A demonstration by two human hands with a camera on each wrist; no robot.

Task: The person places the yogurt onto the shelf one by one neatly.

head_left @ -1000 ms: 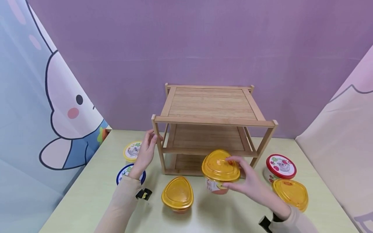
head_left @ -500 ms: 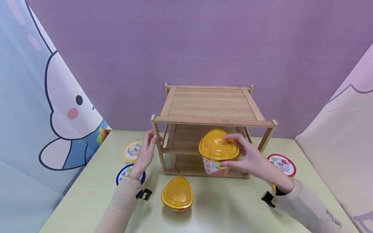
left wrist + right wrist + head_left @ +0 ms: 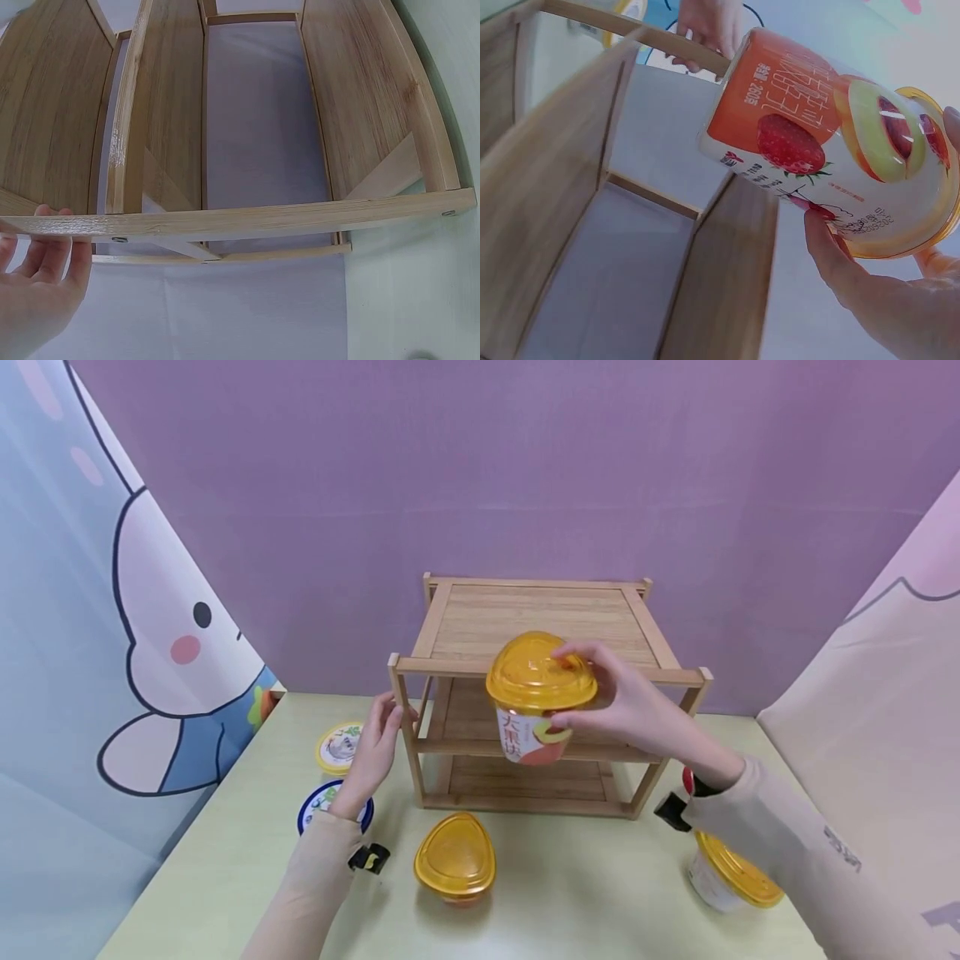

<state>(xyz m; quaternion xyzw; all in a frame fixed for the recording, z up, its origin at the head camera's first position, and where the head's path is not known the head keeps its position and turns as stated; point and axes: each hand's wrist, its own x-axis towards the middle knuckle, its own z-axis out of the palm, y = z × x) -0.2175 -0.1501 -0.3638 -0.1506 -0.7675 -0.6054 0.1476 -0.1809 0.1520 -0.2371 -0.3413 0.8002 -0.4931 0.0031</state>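
Observation:
My right hand [image 3: 626,706] grips a yogurt cup [image 3: 525,735] with an amber domed lid, thumb low on the side and fingers on the lid. It is held upright in the air before the front of a wooden rack [image 3: 547,618]. In the right wrist view, the cup [image 3: 802,142] shows peach and strawberry pictures. My left hand [image 3: 378,747] holds the rack's left front post. Its fingertips show over the post's edge in the left wrist view, around the post [image 3: 262,221]. Another amber-lidded cup [image 3: 456,856] stands on the table in front of the rack.
Tubs with a yellow-rimmed lid [image 3: 340,748] and a blue-rimmed lid [image 3: 322,802] stand left of the rack. To the right are an amber-lidded cup [image 3: 738,872] and a red-lidded tub [image 3: 687,779], mostly hidden by the right arm. A purple cloth [image 3: 540,468] hangs behind.
My right hand has lifted the yogurt cup, from low before the bottom shelf to the height of the rack's top front rail, slightly leftward. The left hand stays on the post.

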